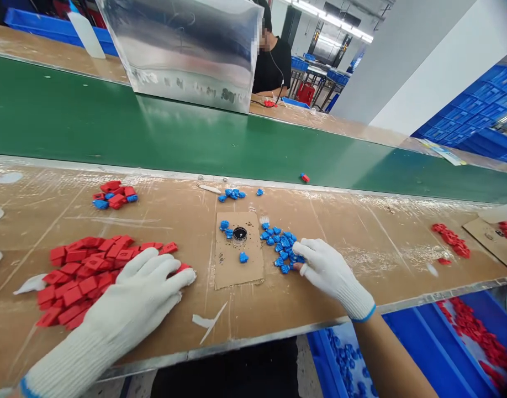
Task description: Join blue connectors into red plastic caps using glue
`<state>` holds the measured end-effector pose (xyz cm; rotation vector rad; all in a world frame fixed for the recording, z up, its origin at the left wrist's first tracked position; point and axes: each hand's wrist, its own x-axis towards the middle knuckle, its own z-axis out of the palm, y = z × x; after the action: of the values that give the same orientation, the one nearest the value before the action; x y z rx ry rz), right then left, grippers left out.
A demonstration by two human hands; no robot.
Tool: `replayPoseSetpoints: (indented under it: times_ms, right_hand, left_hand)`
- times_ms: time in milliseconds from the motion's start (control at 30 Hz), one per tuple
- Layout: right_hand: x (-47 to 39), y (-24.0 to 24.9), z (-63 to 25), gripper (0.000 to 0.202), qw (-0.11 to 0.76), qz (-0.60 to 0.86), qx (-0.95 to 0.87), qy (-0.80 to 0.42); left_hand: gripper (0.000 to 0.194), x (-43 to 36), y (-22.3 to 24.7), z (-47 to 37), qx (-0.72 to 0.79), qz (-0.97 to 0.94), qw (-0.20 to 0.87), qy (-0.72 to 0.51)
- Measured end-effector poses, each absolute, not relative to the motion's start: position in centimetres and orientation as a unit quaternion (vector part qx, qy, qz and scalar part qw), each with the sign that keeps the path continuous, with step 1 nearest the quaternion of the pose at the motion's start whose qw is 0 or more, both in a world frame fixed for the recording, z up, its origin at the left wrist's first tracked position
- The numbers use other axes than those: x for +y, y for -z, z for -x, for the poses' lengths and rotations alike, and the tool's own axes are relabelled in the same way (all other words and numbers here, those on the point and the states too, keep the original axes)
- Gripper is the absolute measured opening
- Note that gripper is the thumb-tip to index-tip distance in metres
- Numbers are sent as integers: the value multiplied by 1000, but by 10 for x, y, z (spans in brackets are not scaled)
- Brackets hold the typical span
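Observation:
My gloved left hand (141,296) lies along the right side of a heap of red plastic blocks (85,276). Its fingertips close on one red block (182,268), partly hidden by the glove. My gloved right hand (326,271) is at the edge of a pile of small blue plastic pieces (280,243), thumb and forefinger pinched around a blue piece (297,257) there. Between the hands lies a cardboard sheet (241,275) bearing a small round dish of dark liquid (239,234) and a few blue pieces (244,257).
A green conveyor belt (187,135) crosses behind the bench, carrying a red-and-blue piece (305,177). Joined red and blue pieces (115,194) sit at the back left. Blue bins (427,337) stand below the front edge. Across the belt, a person (276,63) sits beside a metal panel (187,50).

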<state>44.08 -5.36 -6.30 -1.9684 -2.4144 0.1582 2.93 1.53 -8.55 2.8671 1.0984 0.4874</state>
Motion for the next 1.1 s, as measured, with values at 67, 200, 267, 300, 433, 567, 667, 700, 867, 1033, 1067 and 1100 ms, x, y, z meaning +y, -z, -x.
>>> replayPoseSetpoints:
  times_ms: [67, 200, 267, 300, 433, 567, 667, 700, 867, 1033, 1067, 1100]
  right_hand:
    - [-47, 65, -431, 5, -12, 645, -763, -43]
    - [-37, 70, -424, 12, -3, 662, -748, -46]
    - [-37, 70, -427, 15, 11, 666, -744, -49]
    - [-37, 69, -429, 15, 29, 665, -744, -50]
    - [-25, 48, -429, 14, 250, 606, -751, -81]
    - [15, 17, -398, 11, 404, 484, -765, -131]
    - [48, 5, -369, 9, 408, 424, -789, -178]
    - [56, 4, -361, 9, 399, 409, -798, -189]
    - [72, 16, -354, 23, 308, 348, -859, -214]
    - [71, 22, -364, 14, 295, 403, -832, -241]
    - [70, 22, -365, 14, 298, 407, -827, -248]
    - [69, 21, -365, 12, 296, 410, -825, -252]
  left_hand:
    - [23, 19, 87, -33, 354, -924, 11, -143]
    - [27, 27, 86, -31, 389, -902, 37, -183]
    - [22, 29, 82, -25, 418, -866, 91, -259]
    - [19, 30, 78, -22, 437, -835, 130, -308]
    - [12, 39, 56, -32, 498, -668, 274, -479]
    - [9, 66, 33, -75, 400, -581, 371, -604]
    - [11, 85, 32, -105, 312, -538, 454, -638]
    - [13, 89, 35, -110, 311, -520, 475, -638]
    - [24, 87, 58, -106, 346, -467, 541, -608]
    - [37, 81, 57, -97, 342, -463, 599, -556]
    - [37, 80, 56, -96, 342, -461, 607, -549]
    - [36, 81, 57, -96, 343, -458, 612, -546]
